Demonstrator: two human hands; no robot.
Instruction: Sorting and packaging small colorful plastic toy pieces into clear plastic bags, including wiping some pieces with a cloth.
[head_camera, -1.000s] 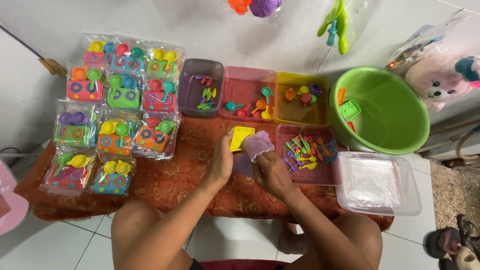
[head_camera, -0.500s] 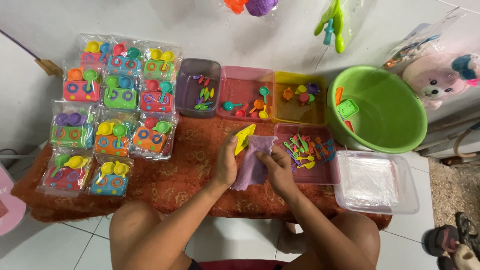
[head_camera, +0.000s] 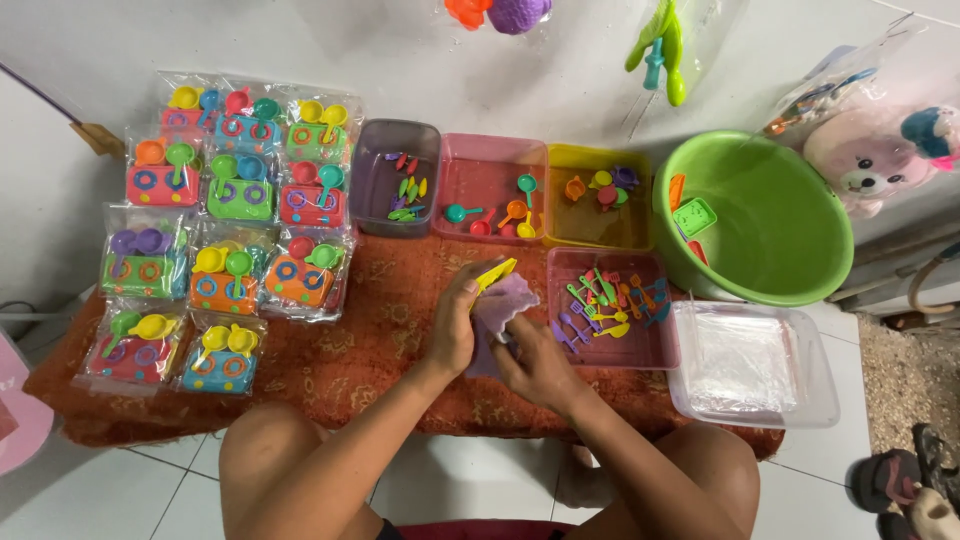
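Left hand (head_camera: 455, 325) fingers pinch a yellow toy piece (head_camera: 495, 273) and the top edge of a clear plastic bag (head_camera: 503, 305). Right hand (head_camera: 535, 362) fingers grip the bag's lower part. Bag sits between both sets of fingers, over the orange-clothed tabletop (head_camera: 380, 340). Pink tray of small utensils (head_camera: 610, 305) just right of the fingers.
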